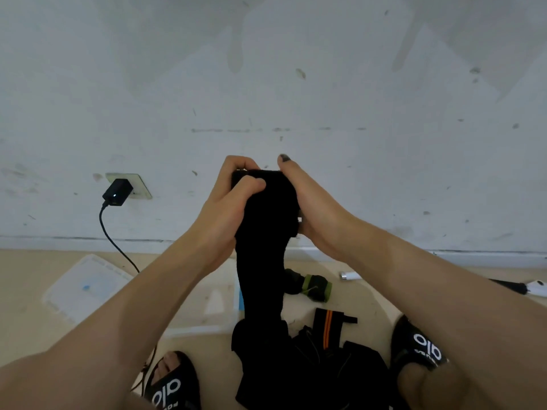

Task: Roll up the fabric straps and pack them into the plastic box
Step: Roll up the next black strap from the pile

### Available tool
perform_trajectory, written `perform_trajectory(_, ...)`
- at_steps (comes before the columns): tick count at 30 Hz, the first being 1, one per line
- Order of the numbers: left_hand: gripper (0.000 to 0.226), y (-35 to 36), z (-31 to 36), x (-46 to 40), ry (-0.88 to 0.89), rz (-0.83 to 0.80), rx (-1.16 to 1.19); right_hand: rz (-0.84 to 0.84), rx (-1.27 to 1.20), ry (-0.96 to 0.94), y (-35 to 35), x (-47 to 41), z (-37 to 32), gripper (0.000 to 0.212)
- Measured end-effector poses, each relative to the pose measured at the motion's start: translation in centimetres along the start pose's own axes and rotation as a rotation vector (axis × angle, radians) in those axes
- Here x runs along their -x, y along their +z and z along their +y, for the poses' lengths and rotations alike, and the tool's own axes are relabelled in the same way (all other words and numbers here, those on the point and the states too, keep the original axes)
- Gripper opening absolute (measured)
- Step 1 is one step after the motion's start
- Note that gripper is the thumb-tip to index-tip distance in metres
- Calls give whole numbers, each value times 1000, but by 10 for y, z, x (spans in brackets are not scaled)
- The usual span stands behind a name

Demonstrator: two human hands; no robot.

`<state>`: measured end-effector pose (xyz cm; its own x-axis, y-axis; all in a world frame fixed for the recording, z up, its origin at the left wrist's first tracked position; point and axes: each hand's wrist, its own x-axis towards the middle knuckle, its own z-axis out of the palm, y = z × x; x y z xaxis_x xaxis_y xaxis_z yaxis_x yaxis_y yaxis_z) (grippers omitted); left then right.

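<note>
We see the left hand (233, 199) and right hand (307, 205) both curled round the rolled top of the black fabric strap (262, 247), raised before the wall. Its long axis runs vertical, tail hanging down toward the strap pile (307, 368) beside the clear plastic box (207, 309)

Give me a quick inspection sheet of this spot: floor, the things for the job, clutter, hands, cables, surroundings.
Surface: beige floor, scuffed.
Job's things: black strap held up, its top end being rolled, its tail hanging to a pile of dark straps; a green-edged rolled strap on the floor; clear plastic box with its lid beside it.
Clutter: white tube-like object; another white object, unclear.
Hands: left hand and right hand both grip the strap's top.
Cables: black charger plugged into a wall socket, its cable running down.
Surroundings: stained white wall; black sandals on the feet.
</note>
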<state>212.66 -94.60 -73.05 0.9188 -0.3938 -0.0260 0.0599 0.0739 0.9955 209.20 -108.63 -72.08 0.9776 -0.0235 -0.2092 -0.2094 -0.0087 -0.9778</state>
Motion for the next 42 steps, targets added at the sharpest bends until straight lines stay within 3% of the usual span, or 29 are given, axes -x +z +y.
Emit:
perform_trajectory(5, 19, -8, -1, 0, 85, 58, -109, -45, 165, 16, 0, -5, 5, 53)
perform_trajectory(10, 11, -8, -7, 0, 95, 103, -173, -11, 142, -33, 2, -6, 6, 45)
perform_trajectory(15, 58, -13, -8, -1, -84, 72, -144, -43, 88, -63, -1, -7, 6, 27)
perform_trajectory(16, 59, -12, -7, 0, -89, 71, -139, -49, 54, -61, -1, -7, 5, 25)
perform_trajectory(20, 22, -13, -5, 2, -58, 96, -107, -105, -81, -44, -3, -6, 2, 22)
perform_trajectory(24, 12, -14, -3, 2, -4, 87, -102, -211, -120, 52, -6, -3, 2, 38)
perform_trajectory(27, 14, -14, -6, 4, 43, 74, -141, -231, -85, 83, -4, -2, 2, 50)
perform_trajectory(33, 18, -15, -7, 4, 72, 65, -161, -118, -121, -8, -1, -6, 4, 31)
perform_trajectory(35, 15, -14, -8, 4, 17, 74, -189, -117, -129, -53, -3, -7, 4, 25)
perform_trajectory(38, 33, -14, -8, 2, -116, 97, -182, -152, -124, -102, -8, -7, 5, 22)
perform_trajectory(42, 19, -16, -5, 4, -40, 103, -160, -181, -144, -93, -9, -5, 4, 22)
